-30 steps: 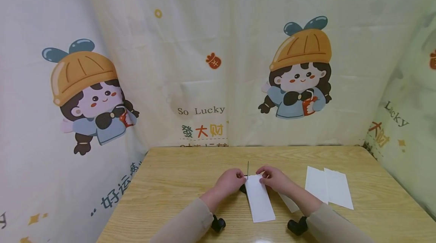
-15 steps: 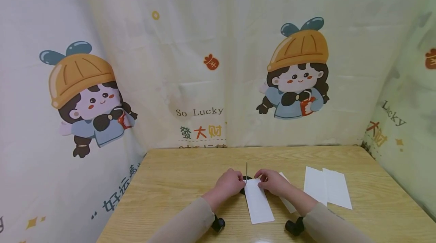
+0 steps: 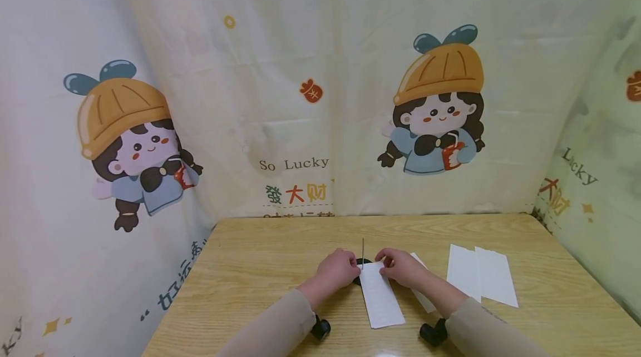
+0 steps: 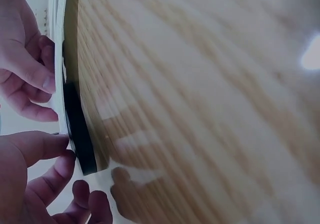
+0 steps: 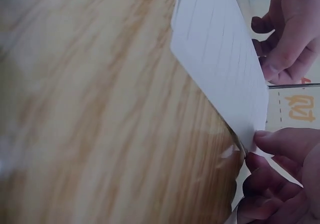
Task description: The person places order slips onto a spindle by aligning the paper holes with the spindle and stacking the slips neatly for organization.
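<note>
Head view faces forward and down — 2 wrist views, close in, share the paper (image 5: 220, 54).

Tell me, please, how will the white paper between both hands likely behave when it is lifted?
The white paper is probably light, since its edge looks thin in the left-wrist view. It may be floppy, because that edge bows slightly.

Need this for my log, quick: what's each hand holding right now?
Left hand: holding the white paper, pinched at its far left corner.
Right hand: holding it too, pinched near its far right corner.
</note>
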Motion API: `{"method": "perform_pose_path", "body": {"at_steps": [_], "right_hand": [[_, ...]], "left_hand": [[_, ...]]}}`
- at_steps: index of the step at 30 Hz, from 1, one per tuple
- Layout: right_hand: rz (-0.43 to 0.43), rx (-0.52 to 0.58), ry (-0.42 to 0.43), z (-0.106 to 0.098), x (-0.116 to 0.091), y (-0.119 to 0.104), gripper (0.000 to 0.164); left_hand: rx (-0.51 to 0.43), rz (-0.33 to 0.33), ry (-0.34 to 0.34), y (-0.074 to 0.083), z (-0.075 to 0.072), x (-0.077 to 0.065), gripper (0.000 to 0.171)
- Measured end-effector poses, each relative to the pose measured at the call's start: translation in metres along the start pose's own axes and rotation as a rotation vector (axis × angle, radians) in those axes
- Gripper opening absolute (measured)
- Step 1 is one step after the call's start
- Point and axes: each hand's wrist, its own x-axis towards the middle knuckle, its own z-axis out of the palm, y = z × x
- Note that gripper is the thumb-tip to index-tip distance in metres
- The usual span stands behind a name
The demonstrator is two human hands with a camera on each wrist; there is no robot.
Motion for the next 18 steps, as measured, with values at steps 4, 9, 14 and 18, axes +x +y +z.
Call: {"method": "perform_pose_path", "body": {"at_steps": [4,9,14,18], "right_hand": [[0.024,0.004,-0.009,-0.004,-0.004,-0.001,0.023],[-0.010,0.017,-0.016,-0.014,-0.010,0.002,0.024],[-0.051,-0.040,-0.020,-0.028,-0.013,0.012,0.024],[-0.081,-0.088,-0.028,-0.041,-0.017,0.022,0.031]], "left_hand": [[-0.037,-0.027,-0.028,-0.002,-0.001,-0.002,0.024],[-0.081,-0.035,-0.040,-0.007,-0.004,-0.005,0.021],[-0.110,0.000,-0.052,-0.013,-0.006,-0.004,0.026],[-0.128,0.042,-0.085,-0.019,-0.007,-0.004,0.037]]}}
